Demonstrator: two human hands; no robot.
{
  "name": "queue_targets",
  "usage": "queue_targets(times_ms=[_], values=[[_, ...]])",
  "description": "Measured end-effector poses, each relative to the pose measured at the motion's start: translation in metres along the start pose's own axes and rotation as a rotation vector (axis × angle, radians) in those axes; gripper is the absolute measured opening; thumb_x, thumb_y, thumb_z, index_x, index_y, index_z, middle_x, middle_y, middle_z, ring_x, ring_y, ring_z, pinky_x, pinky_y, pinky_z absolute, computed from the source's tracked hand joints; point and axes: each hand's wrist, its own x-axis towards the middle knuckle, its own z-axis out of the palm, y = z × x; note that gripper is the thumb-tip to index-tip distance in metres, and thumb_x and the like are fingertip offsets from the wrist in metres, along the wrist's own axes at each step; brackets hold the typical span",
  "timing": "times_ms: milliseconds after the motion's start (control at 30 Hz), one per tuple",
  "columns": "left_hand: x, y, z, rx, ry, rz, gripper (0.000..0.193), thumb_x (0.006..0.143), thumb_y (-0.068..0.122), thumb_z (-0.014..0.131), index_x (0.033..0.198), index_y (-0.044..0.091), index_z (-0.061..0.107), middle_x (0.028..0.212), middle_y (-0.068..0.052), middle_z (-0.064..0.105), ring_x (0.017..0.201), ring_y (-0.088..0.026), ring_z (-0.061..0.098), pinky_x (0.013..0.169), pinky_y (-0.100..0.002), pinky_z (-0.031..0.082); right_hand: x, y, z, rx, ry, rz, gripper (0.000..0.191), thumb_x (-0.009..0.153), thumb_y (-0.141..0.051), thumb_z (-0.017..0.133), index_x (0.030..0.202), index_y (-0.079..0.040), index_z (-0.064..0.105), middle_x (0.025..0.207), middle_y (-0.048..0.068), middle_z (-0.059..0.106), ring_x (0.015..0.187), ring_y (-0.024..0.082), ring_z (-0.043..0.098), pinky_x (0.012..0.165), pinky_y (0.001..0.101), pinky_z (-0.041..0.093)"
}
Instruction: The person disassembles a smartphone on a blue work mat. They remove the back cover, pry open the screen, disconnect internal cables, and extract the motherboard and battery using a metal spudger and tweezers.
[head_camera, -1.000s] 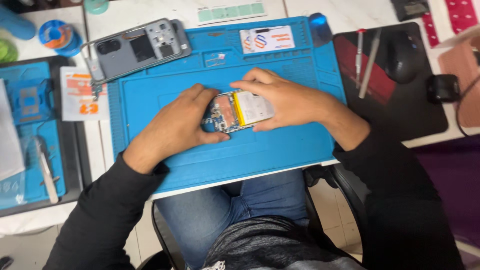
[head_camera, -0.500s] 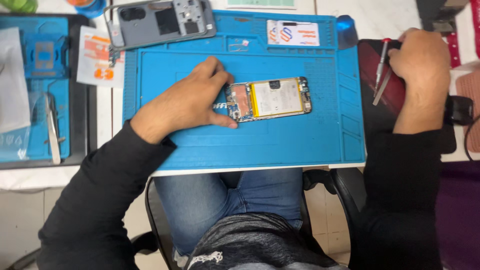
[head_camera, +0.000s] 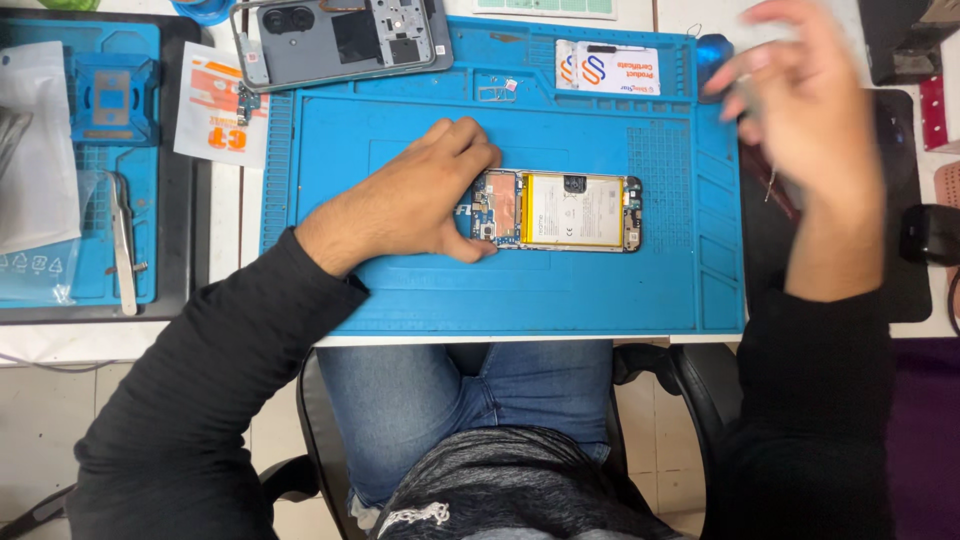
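Note:
An opened phone (head_camera: 570, 210) with its back off lies flat in the middle of the blue work mat (head_camera: 400, 290), showing a pale battery and a circuit board at its left end. My left hand (head_camera: 410, 200) rests on the mat and pinches that left end with thumb and fingers. My right hand (head_camera: 800, 120) is raised above the mat's right edge, blurred by motion, its fingers curled around what looks like a thin grey tool whose tip pokes out below.
The phone's grey back frame (head_camera: 340, 40) lies at the mat's top left and a white card packet (head_camera: 608, 68) at top right. An orange-white sachet (head_camera: 215, 115), tweezers (head_camera: 122, 240) and a plastic bag (head_camera: 35, 150) sit left. A black mat (head_camera: 900, 280) lies right.
My right hand left the phone, reached to the tools on the black mat at the right, and has now lifted up from there. My left hand stayed on the phone's left end.

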Motion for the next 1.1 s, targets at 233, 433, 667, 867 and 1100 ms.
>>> queue_targets(times_ms=[233,433,667,867,1100], values=[[0.0,0.006,-0.002,-0.265,0.034,0.002,0.078,0.071,0.019,0.092,0.131,-0.001,0.047,0.125,-0.02,0.058,0.112,-0.034,0.061,0.096,-0.04,0.052,-0.005,-0.016,0.057,-0.029,-0.377,-0.013,0.07,0.09,-0.011,0.076,0.15,-0.006,0.04,0.082,0.005,0.066,0.064,0.001,0.053,0.056,0.0182,0.042],[0.0,0.01,-0.008,-0.552,-0.089,-0.207,0.092,0.075,0.006,0.083,0.149,0.004,0.028,0.136,-0.015,0.052,0.093,-0.02,0.064,0.079,-0.03,0.058,0.003,-0.004,0.043,0.028,-0.603,0.02,0.053,0.085,-0.012,0.08,0.134,-0.005,0.062,0.091,-0.002,0.068,0.064,0.002,0.043,0.058,0.0193,0.039],[0.002,0.003,0.008,-1.006,0.095,-0.228,0.093,0.084,0.0,0.08,0.155,0.009,0.02,0.136,-0.015,0.047,0.115,-0.018,0.059,0.091,-0.032,0.06,0.005,0.02,0.048,-0.038,-0.698,0.183,0.03,0.09,-0.02,0.076,0.115,-0.004,0.07,0.081,-0.002,0.06,0.063,0.002,0.048,0.055,0.02,0.041],[0.014,-0.007,0.026,-1.674,0.467,-0.204,0.061,0.1,-0.009,0.068,0.151,0.0,0.036,0.143,-0.02,0.056,0.128,-0.025,0.061,0.112,-0.034,0.055,-0.001,0.022,0.072,0.558,-0.644,0.49,0.017,0.1,-0.014,0.062,0.112,-0.004,0.055,0.079,-0.004,0.049,0.056,0.002,0.037,0.045,0.0195,0.026],[0.012,0.001,0.019,-1.62,0.469,-0.384,0.054,0.096,-0.004,0.06,0.141,0.01,0.034,0.121,-0.017,0.062,0.107,-0.026,0.069,0.089,-0.041,0.066,-0.011,0.001,0.077,0.624,-0.614,0.382,0.023,0.109,-0.017,0.048,0.124,-0.002,0.058,0.073,-0.003,0.043,0.061,0.004,0.041,0.053,0.0201,0.038]])
